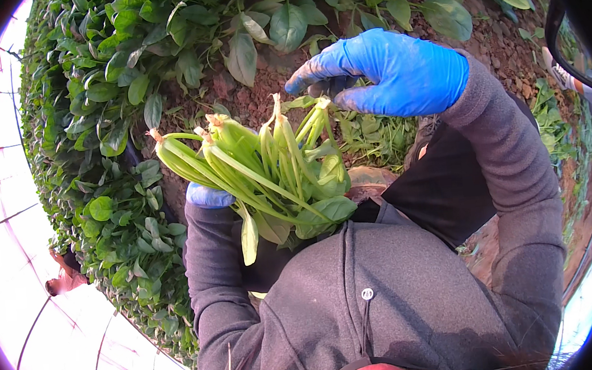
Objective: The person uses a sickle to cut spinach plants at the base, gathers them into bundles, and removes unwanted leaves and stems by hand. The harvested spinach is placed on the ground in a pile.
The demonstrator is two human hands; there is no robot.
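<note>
A bunch of spinach lies across my left hand, with its trimmed root ends up and its leaves hanging towards my lap. Only part of that hand shows, in a blue glove; its fingers are hidden under the stems. My right hand, also in a soiled blue glove, hovers just above the bunch with fingers curved and thumb apart. Its thumb is close to the root end of a small spinach plant at the bunch's right side. I see nothing gripped in it.
Dense spinach grows along the left and top, with bare soil at its edge. Loose cut leaves litter the ground beside my shoe. A person is at far left; another person's shoe shows at right.
</note>
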